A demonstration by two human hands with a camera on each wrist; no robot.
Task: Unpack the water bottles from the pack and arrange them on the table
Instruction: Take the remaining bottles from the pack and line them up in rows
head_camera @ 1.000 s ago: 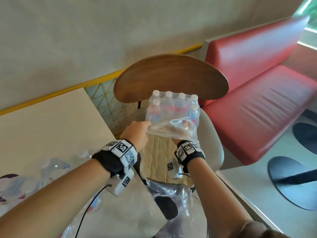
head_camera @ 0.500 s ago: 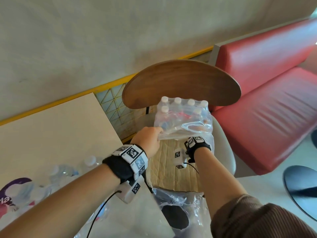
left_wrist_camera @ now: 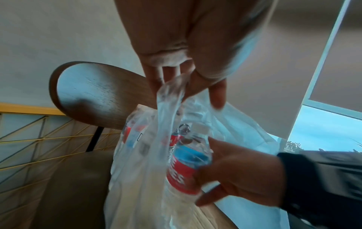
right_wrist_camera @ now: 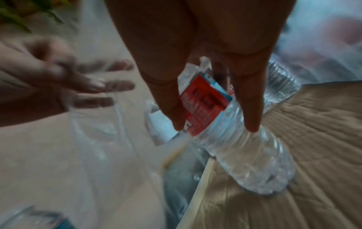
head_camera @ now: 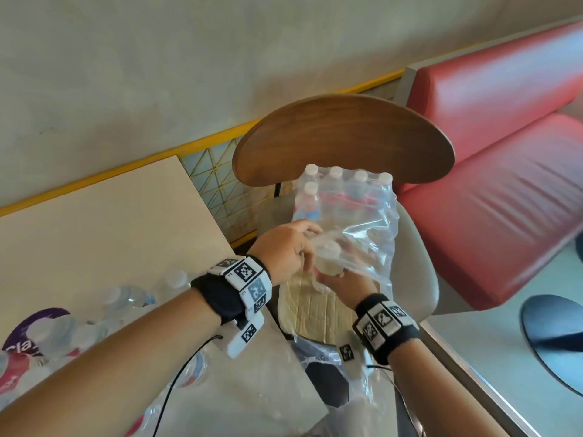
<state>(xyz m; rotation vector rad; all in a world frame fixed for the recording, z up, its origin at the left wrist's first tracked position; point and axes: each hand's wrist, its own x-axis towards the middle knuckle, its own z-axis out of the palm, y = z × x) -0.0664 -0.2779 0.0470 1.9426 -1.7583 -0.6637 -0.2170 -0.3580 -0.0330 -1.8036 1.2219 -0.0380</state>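
Observation:
A shrink-wrapped pack of water bottles [head_camera: 344, 197] stands on a cardboard tray [head_camera: 315, 310] on a chair seat. My left hand [head_camera: 284, 250] pinches the torn clear wrap [left_wrist_camera: 172, 96] and holds it up and open at the pack's near side. Under that flap my right hand [head_camera: 342, 280] grips one bottle [left_wrist_camera: 188, 167] with a red and blue label round its middle. In the right wrist view my fingers [right_wrist_camera: 252, 108] curl round this bottle [right_wrist_camera: 245, 151], which is tilted with its base over the cardboard. Several more capped bottles stay upright in the pack.
The beige table [head_camera: 94, 234] lies at my left, with several loose bottles [head_camera: 120, 298] lying near its front. The chair's wooden backrest [head_camera: 344, 137] rises behind the pack. A red bench [head_camera: 489, 184] is at the right. Crumpled plastic [head_camera: 331, 351] hangs off the seat's front.
My right hand has drawn back from inside the wrap towards me, now with a bottle in its grip. My left hand has kept hold of the wrap.

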